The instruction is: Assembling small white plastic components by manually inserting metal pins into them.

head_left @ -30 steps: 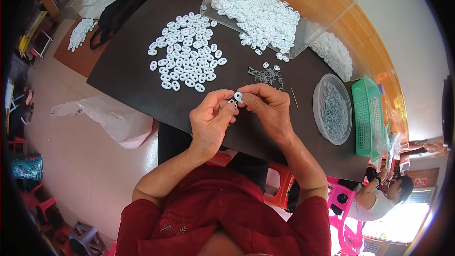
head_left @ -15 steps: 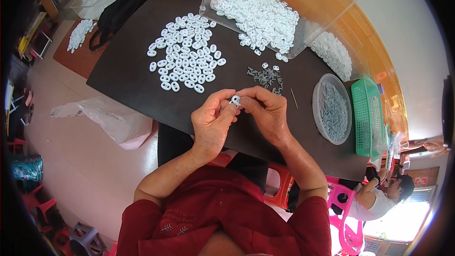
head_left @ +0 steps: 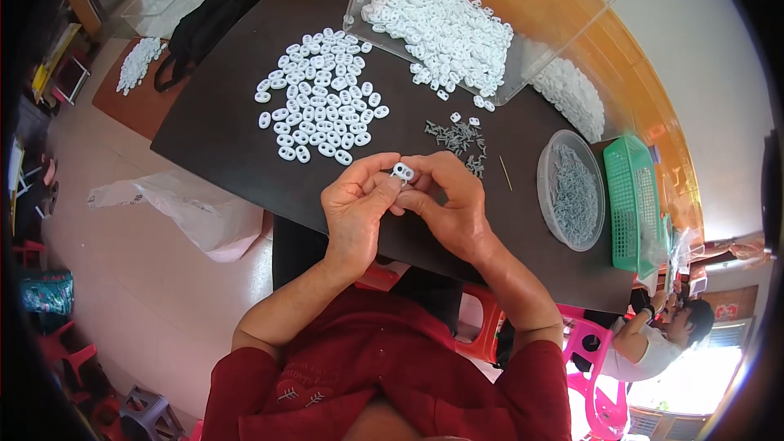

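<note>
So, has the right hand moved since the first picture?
Yes: the right hand has shifted slightly left, widening its gap to the thin stick lying on the table.

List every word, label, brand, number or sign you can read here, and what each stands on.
None can be quoted with certainty.
Maroon shirt: faint lettering above the white arrow-like marks, too blurred to read.
Red sheet on the far wall: pale marks, too small and blurred to read.
Held white two-holed piece: no lettering shows.
</note>
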Demonstrator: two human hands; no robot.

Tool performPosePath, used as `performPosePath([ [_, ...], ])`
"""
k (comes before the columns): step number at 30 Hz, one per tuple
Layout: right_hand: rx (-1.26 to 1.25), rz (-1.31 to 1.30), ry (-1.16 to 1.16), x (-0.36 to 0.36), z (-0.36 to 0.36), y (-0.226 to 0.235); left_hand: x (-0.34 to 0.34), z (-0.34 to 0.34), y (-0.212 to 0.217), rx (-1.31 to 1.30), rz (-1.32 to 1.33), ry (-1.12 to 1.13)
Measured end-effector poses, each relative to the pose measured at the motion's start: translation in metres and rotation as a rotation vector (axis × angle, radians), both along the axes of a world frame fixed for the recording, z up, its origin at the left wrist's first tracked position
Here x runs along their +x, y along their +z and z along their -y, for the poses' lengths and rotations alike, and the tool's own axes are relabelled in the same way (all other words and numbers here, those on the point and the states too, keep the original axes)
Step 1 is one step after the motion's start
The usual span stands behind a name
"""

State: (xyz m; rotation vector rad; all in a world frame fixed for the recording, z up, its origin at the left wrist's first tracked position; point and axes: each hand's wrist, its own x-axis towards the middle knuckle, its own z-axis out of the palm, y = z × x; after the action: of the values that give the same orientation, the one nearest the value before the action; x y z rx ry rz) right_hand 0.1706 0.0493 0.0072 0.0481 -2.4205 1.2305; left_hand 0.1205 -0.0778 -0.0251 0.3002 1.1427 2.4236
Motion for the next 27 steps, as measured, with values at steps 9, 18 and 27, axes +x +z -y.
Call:
performPosePath([
  [9, 0.179, -0.158, -0.067, -0.001, 0.0032, -0.0006, 0.0014, 0.0022, 0.0041, -0.048, 0.0, -0.003],
  [18, 0.231, -0.134, -0.027, 0.0017, -0.0011, -0.0019, -0.0004, 0.0055, 0.005, -0.082, -0.124, -0.032],
  [27, 0.111, -0.092, -0.054, 0.0066, 0.005, 0.0013, 0.0009, 0.0081, -0.0014, -0.134, -0.241, 0.02],
])
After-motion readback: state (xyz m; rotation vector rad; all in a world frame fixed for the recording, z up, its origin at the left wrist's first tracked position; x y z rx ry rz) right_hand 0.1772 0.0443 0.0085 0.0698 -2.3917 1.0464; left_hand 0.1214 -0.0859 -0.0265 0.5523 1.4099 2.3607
